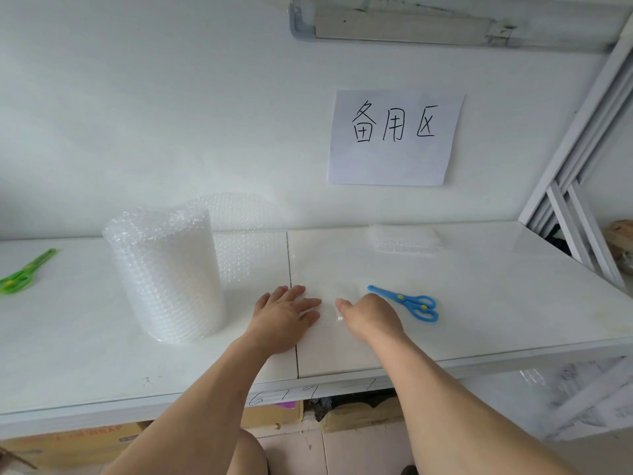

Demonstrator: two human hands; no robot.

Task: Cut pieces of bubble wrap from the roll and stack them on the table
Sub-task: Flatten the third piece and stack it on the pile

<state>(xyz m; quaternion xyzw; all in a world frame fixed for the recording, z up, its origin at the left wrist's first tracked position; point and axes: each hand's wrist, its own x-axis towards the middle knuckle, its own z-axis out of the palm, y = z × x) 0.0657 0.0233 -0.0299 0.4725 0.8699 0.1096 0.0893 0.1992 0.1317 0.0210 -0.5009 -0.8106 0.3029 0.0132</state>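
Observation:
A clear bubble wrap roll (168,272) stands upright on the white table (479,296), its loose end curling out behind it toward the right. A cut piece of bubble wrap (330,299) lies flat in front of me, faint against the table. My left hand (284,313) rests flat on its left part with fingers spread. My right hand (370,317) presses on its right part, fingers curled under so I cannot see whether it pinches the piece. Blue scissors (407,302) lie just right of my right hand. A stack of cut pieces (406,240) sits at the back right.
Green scissors (24,272) lie at the table's far left. A paper sign (394,137) hangs on the wall. A white metal frame (579,186) rises at the right. Cardboard boxes (75,443) sit under the table.

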